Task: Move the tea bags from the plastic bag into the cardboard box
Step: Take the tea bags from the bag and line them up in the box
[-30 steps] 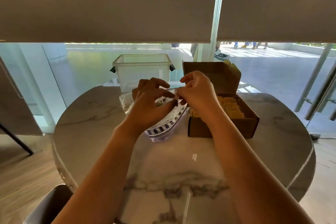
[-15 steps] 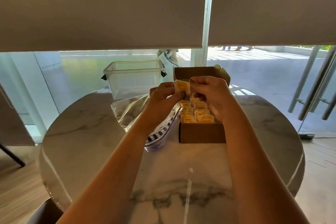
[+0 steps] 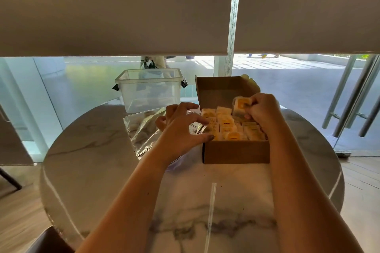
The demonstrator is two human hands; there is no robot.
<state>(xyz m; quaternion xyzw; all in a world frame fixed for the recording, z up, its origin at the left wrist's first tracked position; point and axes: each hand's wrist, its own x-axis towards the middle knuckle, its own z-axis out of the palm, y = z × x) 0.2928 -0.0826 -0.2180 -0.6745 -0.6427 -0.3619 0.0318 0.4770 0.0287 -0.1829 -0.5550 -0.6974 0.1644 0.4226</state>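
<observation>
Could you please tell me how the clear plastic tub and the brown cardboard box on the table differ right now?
The clear plastic tub is see-through, while the brown cardboard box is opaque. The tub looks empty; the box holds rows of yellow-labelled tea bags. The tub has no lid on; the box's hinged lid stands up behind it. No hand is at the tub; the right hand holds tea bags over the box. Both stand open on the round marble table.

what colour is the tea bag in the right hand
White with a yellow-orange patch: the tea bag pinched by the right hand, seen in the head view.
</observation>
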